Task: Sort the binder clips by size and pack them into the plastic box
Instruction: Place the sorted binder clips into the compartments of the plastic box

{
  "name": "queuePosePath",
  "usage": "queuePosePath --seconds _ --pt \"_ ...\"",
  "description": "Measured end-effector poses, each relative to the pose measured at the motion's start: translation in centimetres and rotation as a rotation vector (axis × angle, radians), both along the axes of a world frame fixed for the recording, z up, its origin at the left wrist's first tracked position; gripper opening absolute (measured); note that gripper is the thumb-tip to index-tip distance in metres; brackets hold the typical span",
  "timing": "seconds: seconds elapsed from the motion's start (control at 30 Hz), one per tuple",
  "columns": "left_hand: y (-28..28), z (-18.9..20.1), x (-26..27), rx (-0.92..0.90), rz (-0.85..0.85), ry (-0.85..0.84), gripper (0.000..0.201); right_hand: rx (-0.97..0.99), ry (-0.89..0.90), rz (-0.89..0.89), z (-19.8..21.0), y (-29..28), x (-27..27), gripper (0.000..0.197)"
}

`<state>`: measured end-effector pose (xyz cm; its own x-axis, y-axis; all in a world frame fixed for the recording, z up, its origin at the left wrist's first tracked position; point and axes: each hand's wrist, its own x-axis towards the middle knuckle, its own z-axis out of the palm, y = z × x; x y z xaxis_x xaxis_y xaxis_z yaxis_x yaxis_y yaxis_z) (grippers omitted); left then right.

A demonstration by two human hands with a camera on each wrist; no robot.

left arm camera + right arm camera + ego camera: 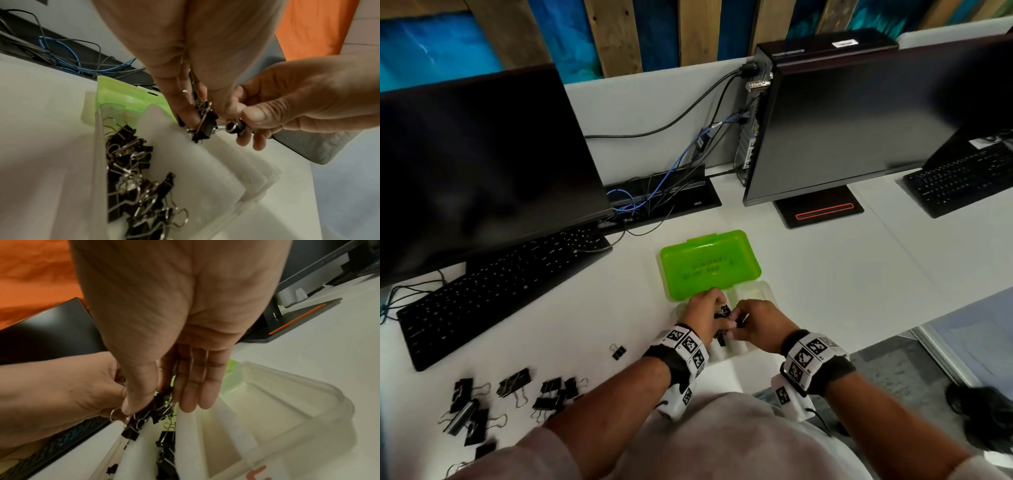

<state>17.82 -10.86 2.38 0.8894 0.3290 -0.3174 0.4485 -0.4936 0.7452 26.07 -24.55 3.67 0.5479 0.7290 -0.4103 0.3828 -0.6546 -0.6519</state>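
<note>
The plastic box (758,291) lies open on the white desk, its green lid (710,265) folded back. White dividers (185,162) split the clear base into compartments. The leftmost one holds several small black binder clips (131,162), and another holds a few more clips (166,451). My left hand (197,120) pinches a tangled bunch of small clips (204,128) just above the box. My right hand (156,404) meets it, thumb and forefinger pinching one clip (236,127) from that bunch while the other fingers stay straight.
Several larger binder clips (517,383) lie loose on the desk at the front left, with one small clip (618,351) apart from them. A keyboard (493,284) and monitor (482,164) stand to the left, and a second monitor (859,120) at the back right. The box's right compartments (267,410) are bare.
</note>
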Motion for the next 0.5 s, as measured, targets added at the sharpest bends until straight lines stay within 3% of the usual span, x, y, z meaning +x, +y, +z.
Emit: queuePosePath --seconds 0.13,0.27,0.33,0.43,0.5 --pt "0.1 0.3 -0.1 0.010 0.026 0.012 0.044 -0.046 -0.014 0.087 0.0 -0.2 -0.3 0.034" --pt "0.0 0.7 -0.5 0.078 -0.022 0.006 0.044 -0.097 -0.099 0.111 -0.1 -0.2 -0.5 0.015" --pt "0.1 0.9 -0.7 0.070 -0.054 -0.027 0.054 -0.105 -0.158 0.091 0.1 0.0 -0.4 0.014" --pt "0.3 1.2 -1.0 0.055 -0.119 -0.055 0.070 -0.026 -0.206 0.064 0.4 0.5 -0.4 0.032" --pt "0.6 1.2 -1.0 0.051 -0.107 -0.069 0.069 -0.007 -0.198 0.121 0.3 1.0 -0.6 0.040"
